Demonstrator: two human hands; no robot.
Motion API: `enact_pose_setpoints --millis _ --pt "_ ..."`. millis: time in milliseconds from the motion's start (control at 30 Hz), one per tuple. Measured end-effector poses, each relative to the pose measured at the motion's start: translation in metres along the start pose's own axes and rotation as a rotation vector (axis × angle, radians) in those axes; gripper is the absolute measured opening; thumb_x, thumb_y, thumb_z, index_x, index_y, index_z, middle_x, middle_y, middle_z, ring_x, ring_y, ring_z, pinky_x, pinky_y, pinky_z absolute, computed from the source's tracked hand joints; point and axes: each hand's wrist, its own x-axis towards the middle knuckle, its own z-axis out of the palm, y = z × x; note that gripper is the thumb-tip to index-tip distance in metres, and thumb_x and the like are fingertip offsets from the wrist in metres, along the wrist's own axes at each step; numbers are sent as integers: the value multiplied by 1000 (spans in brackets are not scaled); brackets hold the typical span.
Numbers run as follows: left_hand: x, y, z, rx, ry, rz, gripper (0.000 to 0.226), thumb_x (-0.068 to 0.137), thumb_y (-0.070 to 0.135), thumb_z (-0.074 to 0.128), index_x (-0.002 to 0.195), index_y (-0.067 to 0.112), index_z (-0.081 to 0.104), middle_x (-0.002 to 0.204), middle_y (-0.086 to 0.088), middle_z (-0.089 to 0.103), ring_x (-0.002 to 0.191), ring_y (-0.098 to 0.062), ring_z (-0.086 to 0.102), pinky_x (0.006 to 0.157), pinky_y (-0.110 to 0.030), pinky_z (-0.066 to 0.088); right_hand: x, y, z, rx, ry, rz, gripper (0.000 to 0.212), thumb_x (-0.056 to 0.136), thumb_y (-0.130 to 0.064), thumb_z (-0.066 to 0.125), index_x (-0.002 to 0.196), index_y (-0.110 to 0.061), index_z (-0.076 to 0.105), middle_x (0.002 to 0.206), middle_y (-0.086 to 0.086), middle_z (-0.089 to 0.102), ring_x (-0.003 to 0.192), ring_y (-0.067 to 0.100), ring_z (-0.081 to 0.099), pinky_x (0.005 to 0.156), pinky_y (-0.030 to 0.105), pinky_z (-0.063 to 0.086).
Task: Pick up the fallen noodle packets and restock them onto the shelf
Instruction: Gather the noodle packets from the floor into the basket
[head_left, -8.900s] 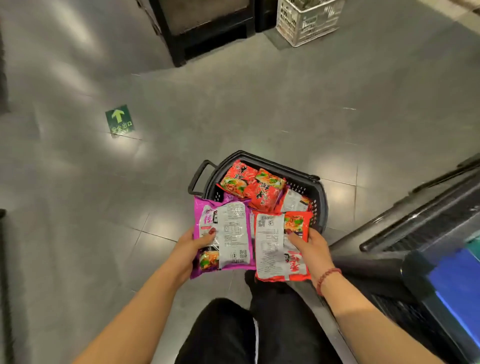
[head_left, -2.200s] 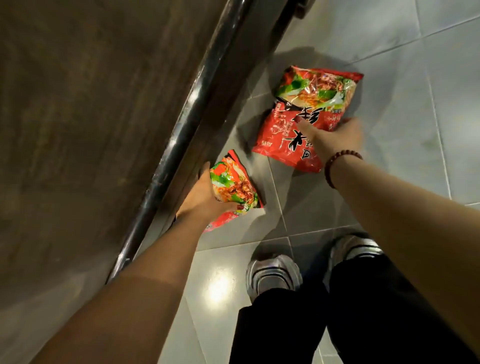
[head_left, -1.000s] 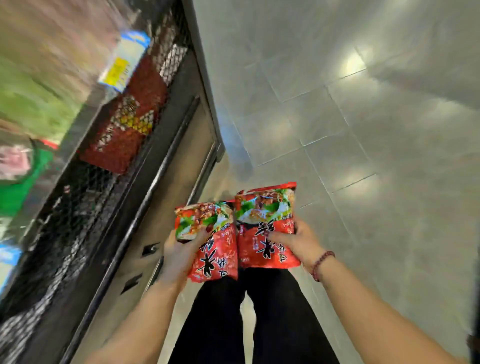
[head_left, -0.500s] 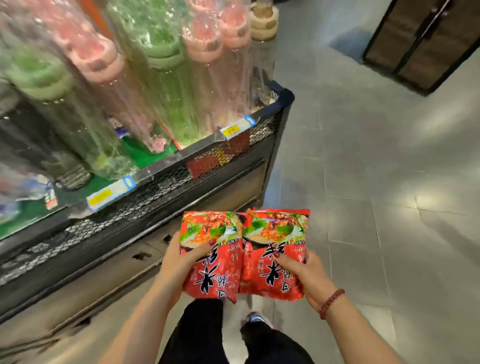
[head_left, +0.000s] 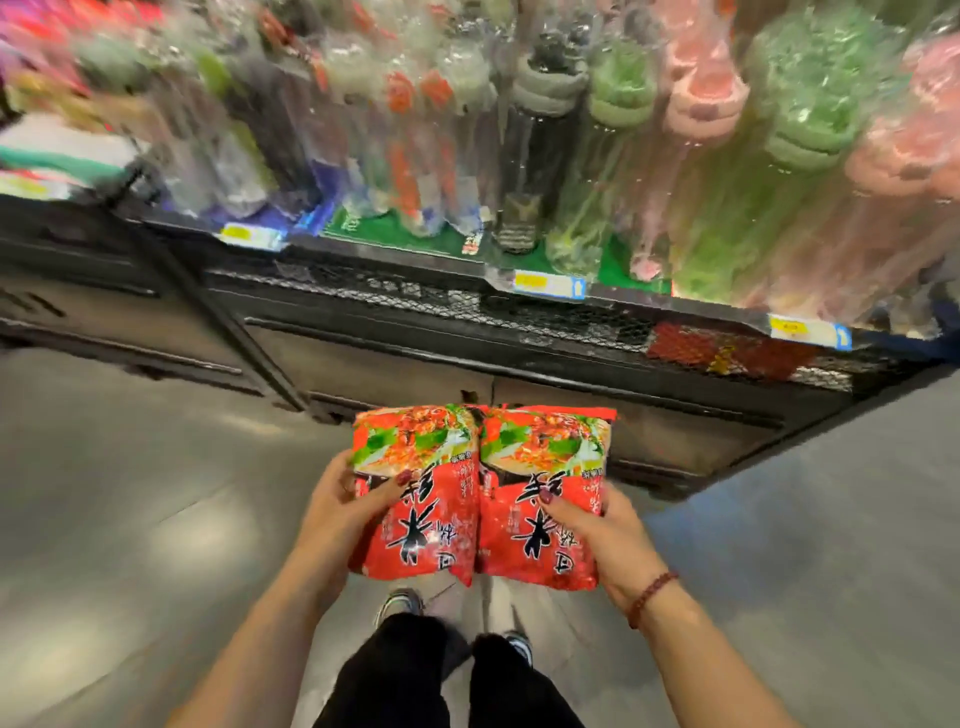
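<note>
I hold two red noodle packets side by side at waist height, in front of a black shelf unit (head_left: 467, 312). My left hand (head_left: 337, 514) grips the left packet (head_left: 421, 499) by its left edge, thumb across the front. My right hand (head_left: 602, 530) grips the right packet (head_left: 540, 493) from its right side, thumb on the printed face. Both packets show the picture of noodles on top and black characters below. The shelf's mesh front runs across the view just beyond the packets.
Tall clear packs of green, pink and dark goods (head_left: 727, 156) crowd the shelf above yellow price tags (head_left: 545, 285). Red items (head_left: 727, 348) show behind the mesh at right. Grey tiled floor (head_left: 130, 493) spreads around my feet (head_left: 400, 603).
I have picked both packets off the floor and stood up. The view has swung from the shelf's end to face its front, with the packets still held side by side.
</note>
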Motion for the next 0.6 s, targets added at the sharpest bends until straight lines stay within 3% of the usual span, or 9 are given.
enact_pose_setpoints --millis 100,267,367,467,600 --pt "-12 0 -50 -73 150 30 61 63 19 87 115 17 56 104 -14 72 85 -32 73 69 -43 58 19 0 54 -82 -102 18 47 72 -8 77 116 -11 59 99 8 75 87 27 72 66 38 58" --pt "-21 3 -149 -199 378 79 77 46 41 89 115 29 55 108 -7 71 88 -29 73 77 -50 58 48 2 168 -244 -293 42 48 74 -7 76 118 -14 56 98 7 75 86 28 73 65 38 59" --pt "-27 7 -217 -262 475 108 73 54 35 93 115 32 53 109 -5 69 88 -27 72 76 -47 58 57 9 250 -332 -402 50 48 73 -8 77 116 -14 57 96 7 75 84 28 73 64 38 59" --pt "-31 14 -288 -304 573 127 92 46 45 91 127 32 50 114 -3 69 92 -24 72 79 -49 58 65 19 333 -379 -491 55 56 63 -11 78 115 -11 57 96 10 75 83 30 72 65 40 59" --pt "-38 30 -369 -322 703 181 84 45 44 88 120 42 50 107 6 69 85 -13 72 73 -37 58 75 35 432 -441 -594 91 59 65 -11 78 119 -10 56 100 13 74 88 34 71 72 45 59"
